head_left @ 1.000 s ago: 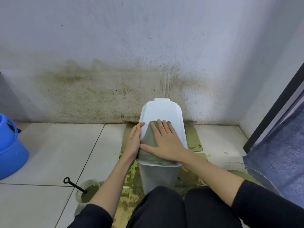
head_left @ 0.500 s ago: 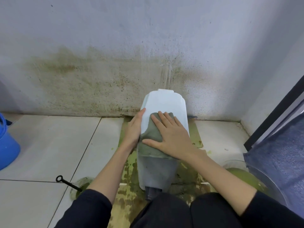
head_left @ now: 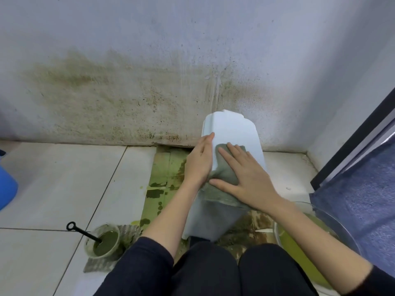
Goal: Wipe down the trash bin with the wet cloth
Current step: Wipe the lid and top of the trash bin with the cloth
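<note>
The right hand [head_left: 249, 178] lies flat with its fingers [head_left: 232, 153] spread a little, pressing the cloth [head_left: 224, 174] down on the bin [head_left: 233, 133]. It does not grip the cloth; it only pushes on it. The cloth is grey-green and looks wet. The left hand [head_left: 199, 163] is open too, with fingers held close together, and it rests along the left edge of the bin. Both arms come up from the bottom of the frame in dark sleeves.

The bin is white and sits in the middle of the frame, right of center. Its far end leans against the wall [head_left: 149, 60]. Its near end is by the person's knees [head_left: 205, 272].

Under the bin lies cardboard [head_left: 164, 169] stained green and brown. The floor [head_left: 64, 178] is pale tile with dark lines between the tiles. The wall is white up high, but low down it has brown and green smears and many dark dots.

At the lower left a cup [head_left: 103, 243] holds thick green stuff, and a black stick [head_left: 82, 231] with a ring on top stands in it. At the lower right a clear bowl [head_left: 333, 223] holds green water. A blue tub [head_left: 6, 186] peeks in at the left edge. Blue fabric [head_left: 361, 201] and a dark frame [head_left: 352, 144] are at the right edge.

No words or labels can be read anywhere.
</note>
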### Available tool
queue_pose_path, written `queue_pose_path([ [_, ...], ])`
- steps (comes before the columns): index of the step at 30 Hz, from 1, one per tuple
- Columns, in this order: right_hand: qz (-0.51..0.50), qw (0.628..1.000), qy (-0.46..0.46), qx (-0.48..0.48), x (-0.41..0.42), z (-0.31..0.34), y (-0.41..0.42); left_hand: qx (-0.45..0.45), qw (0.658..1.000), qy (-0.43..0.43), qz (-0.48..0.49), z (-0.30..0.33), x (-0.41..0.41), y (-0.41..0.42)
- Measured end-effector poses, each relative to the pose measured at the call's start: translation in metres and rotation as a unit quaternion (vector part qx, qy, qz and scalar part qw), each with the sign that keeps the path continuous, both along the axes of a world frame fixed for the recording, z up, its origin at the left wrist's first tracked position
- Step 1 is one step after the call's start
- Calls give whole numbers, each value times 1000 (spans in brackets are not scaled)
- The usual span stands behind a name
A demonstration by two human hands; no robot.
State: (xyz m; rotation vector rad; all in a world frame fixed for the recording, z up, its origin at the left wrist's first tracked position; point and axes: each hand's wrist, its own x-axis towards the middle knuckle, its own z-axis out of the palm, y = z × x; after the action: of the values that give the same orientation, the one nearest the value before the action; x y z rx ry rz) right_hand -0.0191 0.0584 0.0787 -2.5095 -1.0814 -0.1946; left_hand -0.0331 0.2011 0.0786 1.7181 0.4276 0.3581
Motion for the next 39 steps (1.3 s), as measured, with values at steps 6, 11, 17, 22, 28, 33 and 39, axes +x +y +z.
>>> queue_pose_path([
  [6,-73,994,-52,66,-17,-18,-17,120,987,16,-107,-8,9,2],
  [11,-193,975,-24,106,-19,-21,-26,118,977,6,-180,-5,24,-23],
  [17,-181,982,24,55,-17,-6,9,96,980,16,-175,-8,27,4],
  [22,-44,991,-1,126,-24,-24,-28,157,977,29,-141,-14,11,13],
  [28,-38,960,69,267,-20,-46,-68,200,973,42,-111,-11,8,8],
  [33,3,994,39,103,-24,-18,-8,83,994,60,-36,-12,-13,39],
  [39,50,995,71,54,-25,-13,20,22,994,99,-26,-16,-40,64],
])
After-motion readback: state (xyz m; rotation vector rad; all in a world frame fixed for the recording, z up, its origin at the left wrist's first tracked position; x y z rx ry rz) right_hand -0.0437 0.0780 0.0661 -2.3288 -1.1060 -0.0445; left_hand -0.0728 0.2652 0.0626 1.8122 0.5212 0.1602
